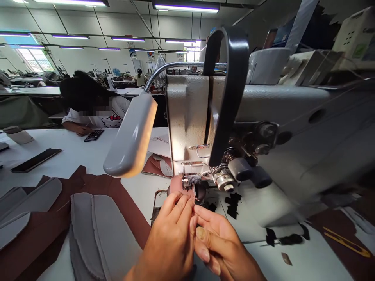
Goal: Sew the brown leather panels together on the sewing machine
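Note:
Both my hands meet just in front of the presser foot (187, 182) of a grey sewing machine (263, 128). My left hand (170, 238) has its fingers pressed together, tips close to the needle area. My right hand (219, 244) is curled beside it, thumb and fingers pinched against the left fingers. What they pinch is too small to make out. A brown leather piece (176, 184) lies under the foot. A small dark round part (200, 191) sits to the right of the foot.
A white gooseneck lamp (131, 136) hangs left of the machine head. Grey cut pieces (96, 234) lie stacked on brown material (38, 234) at the left. Black scraps (233, 205) and yellow tweezers (347, 242) lie to the right. A seated person (90, 105) works at the far side, near a calculator (93, 135).

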`<state>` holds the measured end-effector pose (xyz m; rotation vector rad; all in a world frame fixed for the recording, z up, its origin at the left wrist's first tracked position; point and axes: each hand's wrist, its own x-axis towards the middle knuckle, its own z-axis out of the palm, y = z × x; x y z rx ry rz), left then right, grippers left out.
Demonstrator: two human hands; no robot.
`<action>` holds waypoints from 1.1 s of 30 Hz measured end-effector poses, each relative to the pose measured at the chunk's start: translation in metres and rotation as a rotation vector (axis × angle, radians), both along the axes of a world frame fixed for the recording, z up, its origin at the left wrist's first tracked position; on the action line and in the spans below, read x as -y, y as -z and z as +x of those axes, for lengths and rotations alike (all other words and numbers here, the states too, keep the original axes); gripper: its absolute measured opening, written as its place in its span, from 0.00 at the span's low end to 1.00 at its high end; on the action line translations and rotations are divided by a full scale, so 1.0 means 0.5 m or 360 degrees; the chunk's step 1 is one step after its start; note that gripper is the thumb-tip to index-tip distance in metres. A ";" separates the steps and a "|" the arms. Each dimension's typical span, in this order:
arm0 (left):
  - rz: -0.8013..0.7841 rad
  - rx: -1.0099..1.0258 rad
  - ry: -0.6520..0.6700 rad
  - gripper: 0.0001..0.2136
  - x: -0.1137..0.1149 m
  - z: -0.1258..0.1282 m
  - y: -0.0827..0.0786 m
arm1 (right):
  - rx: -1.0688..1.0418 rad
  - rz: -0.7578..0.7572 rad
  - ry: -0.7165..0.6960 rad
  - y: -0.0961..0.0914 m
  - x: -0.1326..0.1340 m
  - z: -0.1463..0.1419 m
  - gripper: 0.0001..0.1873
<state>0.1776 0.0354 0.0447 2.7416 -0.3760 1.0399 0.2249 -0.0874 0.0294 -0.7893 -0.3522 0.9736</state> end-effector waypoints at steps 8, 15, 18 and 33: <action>0.0006 0.0072 0.0058 0.14 -0.001 0.009 0.011 | 0.0196 -0.0196 -0.0018 0.009 0.005 0.021 0.22; -0.0280 -0.0102 0.0219 0.14 -0.058 -0.001 0.020 | 0.2413 -0.0822 0.1429 0.058 0.003 0.071 0.11; -0.0304 0.0005 0.0292 0.15 -0.087 0.004 0.030 | 0.2793 -0.0676 0.1523 0.053 -0.004 0.085 0.14; -0.0135 -0.0070 0.0524 0.11 -0.121 0.030 0.039 | 0.2787 -0.0650 0.1374 0.042 -0.021 0.108 0.07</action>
